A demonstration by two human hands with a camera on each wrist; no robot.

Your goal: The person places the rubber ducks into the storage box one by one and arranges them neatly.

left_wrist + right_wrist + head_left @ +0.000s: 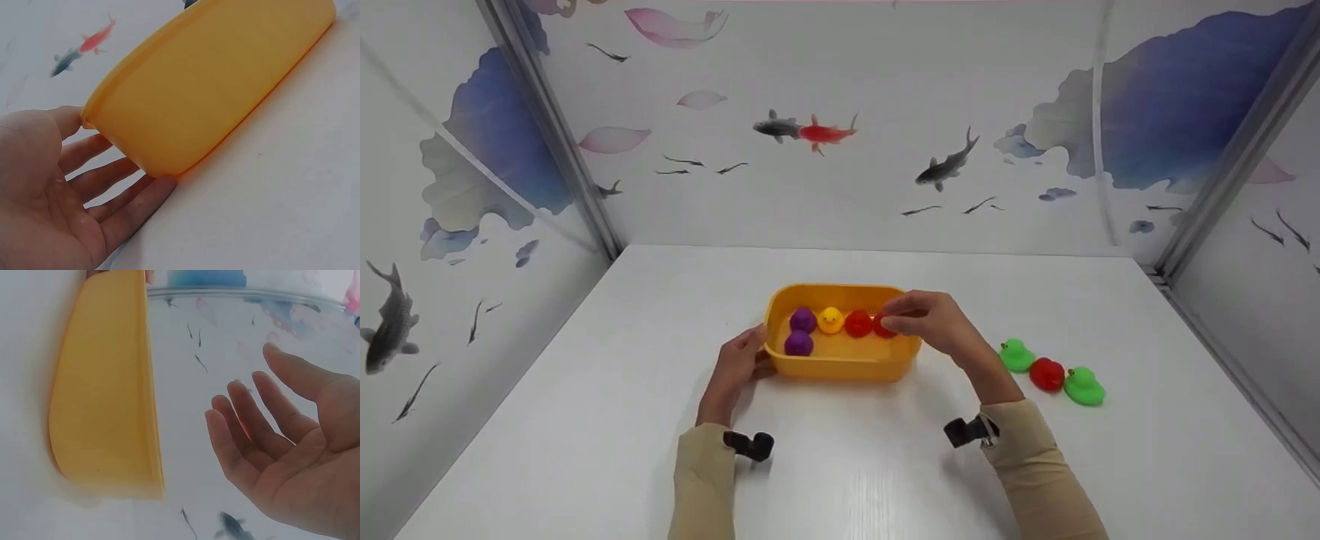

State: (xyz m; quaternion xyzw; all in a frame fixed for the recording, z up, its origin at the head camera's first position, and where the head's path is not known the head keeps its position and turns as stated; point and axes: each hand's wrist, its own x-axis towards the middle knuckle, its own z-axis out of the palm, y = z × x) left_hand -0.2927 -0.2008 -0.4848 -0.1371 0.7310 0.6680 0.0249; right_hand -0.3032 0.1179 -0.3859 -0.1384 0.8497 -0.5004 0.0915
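Observation:
A yellow-orange plastic tub (840, 369) sits mid-table with toy ducks inside: purple ones (802, 320) at the left, a yellow duck (830, 320), a red duck (859, 323) and another red duck (885, 325) partly covered by my fingers. My left hand (741, 360) touches the tub's left end, thumb at the rim and fingers extended against the wall, as the left wrist view also shows. Over the tub's right end is my right hand (934, 319). Its fingers are loosely bent, with nothing between thumb and fingers in the right wrist view.
To the right of the tub, a green duck (1017, 356), a red duck (1047, 374) and another green duck (1084, 386) lie in a slanting row on the white table (840, 465). Panels (870, 195) painted with fish and leaves enclose the back and sides.

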